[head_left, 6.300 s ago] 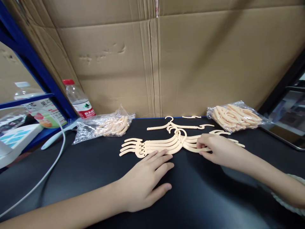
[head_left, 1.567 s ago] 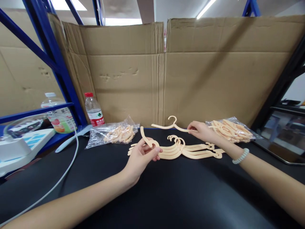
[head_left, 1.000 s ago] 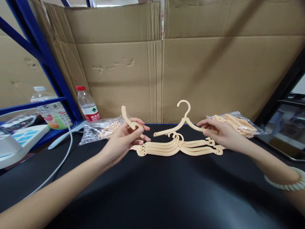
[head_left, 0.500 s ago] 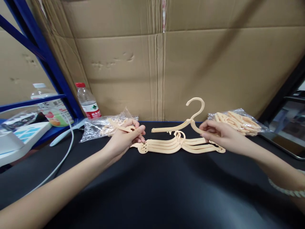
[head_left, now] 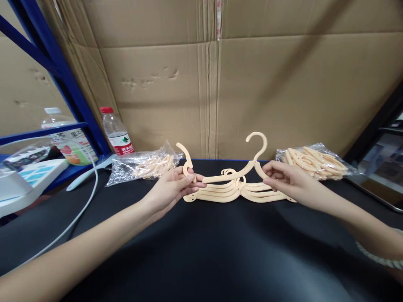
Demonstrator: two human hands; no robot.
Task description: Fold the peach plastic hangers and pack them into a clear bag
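In the head view, my right hand (head_left: 283,178) is closed on one arm of a beige plastic hanger (head_left: 242,173), whose hook points up. My left hand (head_left: 176,184) pinches a small curved beige hanger piece (head_left: 186,161) that stands upright from the fingers. The left fingertips are at the free end of the hanger's other arm; whether they grip it too I cannot tell. Right behind and below lies a row of several beige hangers (head_left: 220,193) on the black table (head_left: 214,251), their hooks bunched in the middle.
A clear bag of small beige pieces (head_left: 151,165) lies at the left, and a bag of larger hanger parts (head_left: 315,161) at the right. A red-capped bottle (head_left: 118,134), a white cable (head_left: 90,205) and a blue shelf frame (head_left: 63,79) stand left. Cardboard (head_left: 157,92) closes the back.
My left hand has moved slightly right, up to the hanger's free end. The small piece in it has turned from lying nearly flat to upright. The hanger has tilted a little.
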